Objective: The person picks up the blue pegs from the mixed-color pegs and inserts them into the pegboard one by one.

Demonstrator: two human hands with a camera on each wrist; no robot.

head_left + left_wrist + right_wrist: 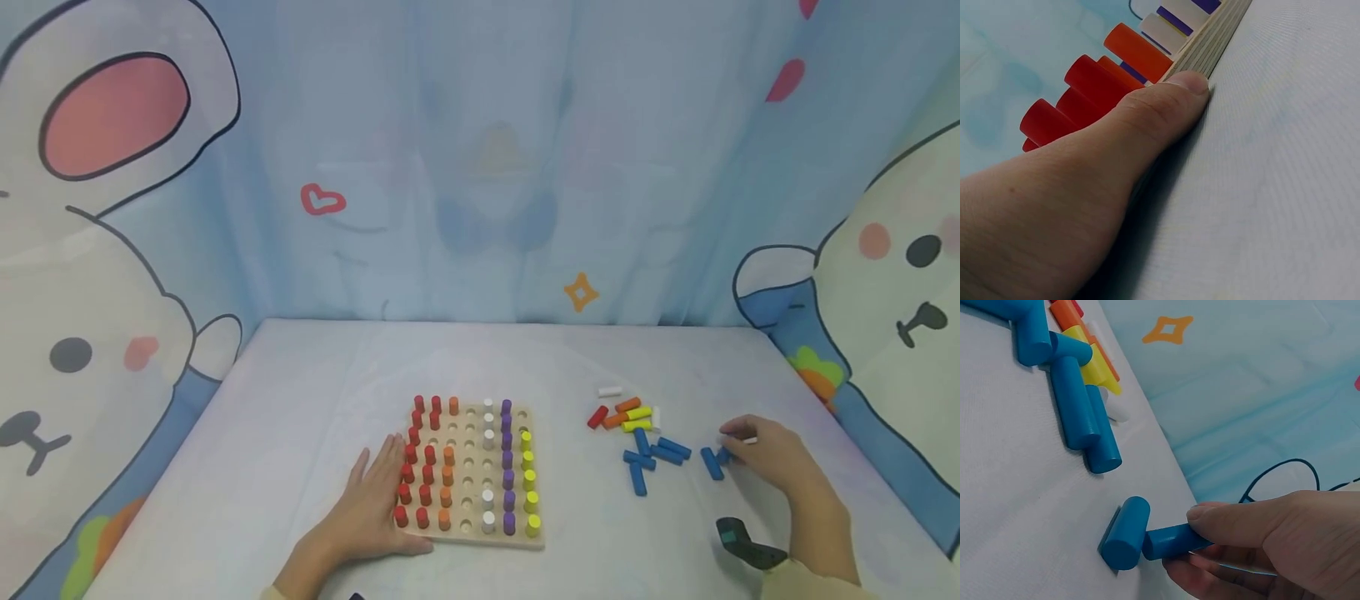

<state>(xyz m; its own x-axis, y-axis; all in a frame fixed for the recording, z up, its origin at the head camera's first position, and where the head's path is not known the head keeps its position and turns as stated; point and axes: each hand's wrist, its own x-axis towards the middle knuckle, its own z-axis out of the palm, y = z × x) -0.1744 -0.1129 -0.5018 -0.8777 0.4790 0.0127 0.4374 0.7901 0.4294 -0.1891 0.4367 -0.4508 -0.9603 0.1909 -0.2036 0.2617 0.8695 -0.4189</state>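
A wooden pegboard (477,492) lies on the table, bearing columns of red, orange, white, purple and yellow pegs; a column of bare holes runs down its middle. My left hand (367,517) rests against its left side, fingers spread and straight. The left thumb (1166,103) lies along the board's front edge. Off to the right, my right hand (772,454) pinches a blue peg (1172,541) between thumb and fingers, low over the table. Its free end is right beside another blue peg (1126,532), which lies on the cloth.
Between board and right hand lies a loose group of pegs: several blue pegs (667,455), yellow ones (637,426), orange ones (627,404), a red one (597,417) and white ones (610,392). A patterned blue curtain (480,275) hangs behind the table.
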